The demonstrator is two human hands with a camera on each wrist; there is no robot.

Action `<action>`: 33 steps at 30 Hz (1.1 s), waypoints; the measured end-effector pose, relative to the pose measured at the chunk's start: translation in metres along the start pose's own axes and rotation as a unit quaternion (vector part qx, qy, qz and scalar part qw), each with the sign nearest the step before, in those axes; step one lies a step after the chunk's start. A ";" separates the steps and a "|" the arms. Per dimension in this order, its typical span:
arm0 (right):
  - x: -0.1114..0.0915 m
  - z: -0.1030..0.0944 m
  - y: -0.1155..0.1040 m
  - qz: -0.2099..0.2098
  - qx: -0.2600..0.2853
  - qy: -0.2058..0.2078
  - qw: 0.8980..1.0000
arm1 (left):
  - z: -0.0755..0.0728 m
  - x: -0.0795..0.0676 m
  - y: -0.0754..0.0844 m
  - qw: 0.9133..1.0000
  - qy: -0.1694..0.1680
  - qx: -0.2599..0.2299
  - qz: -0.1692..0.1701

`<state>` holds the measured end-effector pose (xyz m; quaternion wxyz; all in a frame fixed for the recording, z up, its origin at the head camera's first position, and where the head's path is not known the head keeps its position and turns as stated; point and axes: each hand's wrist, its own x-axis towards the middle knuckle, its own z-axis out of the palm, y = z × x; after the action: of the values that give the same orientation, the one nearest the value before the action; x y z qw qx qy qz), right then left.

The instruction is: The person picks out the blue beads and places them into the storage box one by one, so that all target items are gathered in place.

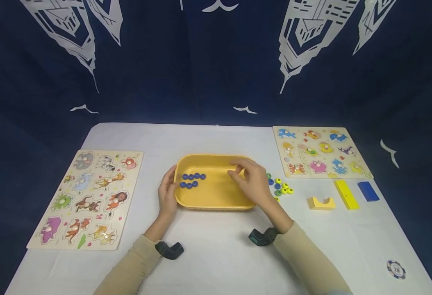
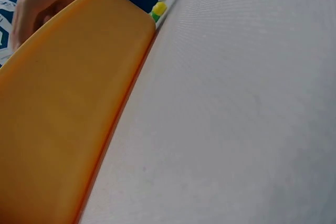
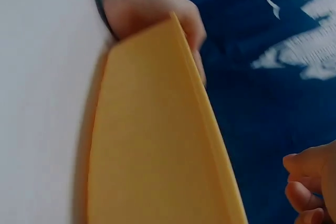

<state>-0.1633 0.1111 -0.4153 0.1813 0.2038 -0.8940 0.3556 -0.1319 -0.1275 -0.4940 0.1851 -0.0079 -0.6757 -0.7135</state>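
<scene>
A yellow tray (image 1: 216,205) stands on the white table. Several blue beads (image 1: 191,177) lie in two short rows in its left part. My left hand (image 1: 168,194) grips the tray's left end, its fingers around the outer side. Over the tray's right part hovers my right hand (image 1: 251,180), thumb and fingers bent with a gap between the tips; I see nothing between them. In the right wrist view, the right fingertips (image 3: 299,192) show beyond the tray wall (image 3: 152,129). More green, blue and yellow beads (image 1: 284,190) lie right of the tray, partly behind the right hand.
An animal puzzle board (image 1: 103,213) lies at the left, a sea-creature board (image 1: 324,172) at the back right. Near the latter are a yellow arch block (image 1: 321,205), a yellow flat block (image 1: 346,194) and a blue block (image 1: 368,191). A poker chip (image 1: 396,269) lies front right.
</scene>
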 end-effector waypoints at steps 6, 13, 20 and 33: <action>-0.027 -0.030 0.040 0.051 -0.036 0.088 0.994 | -0.001 -0.001 0.010 1.000 0.000 -0.007 -0.010; -0.051 -0.042 0.078 0.144 -0.069 0.108 0.981 | 0.003 -0.005 0.030 1.000 -0.005 0.001 -0.010; -0.055 -0.037 0.094 0.159 -0.103 0.072 0.979 | 0.004 -0.006 0.032 1.000 -0.006 -0.005 -0.009; -0.051 -0.030 0.100 0.170 -0.168 0.012 0.971 | 0.005 -0.005 0.029 1.000 -0.010 0.001 -0.007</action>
<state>-0.1641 0.2106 -0.4750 0.1605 0.0110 -0.9602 0.2284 -0.1201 -0.1217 -0.4667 0.1730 -0.0105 -0.6782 -0.7142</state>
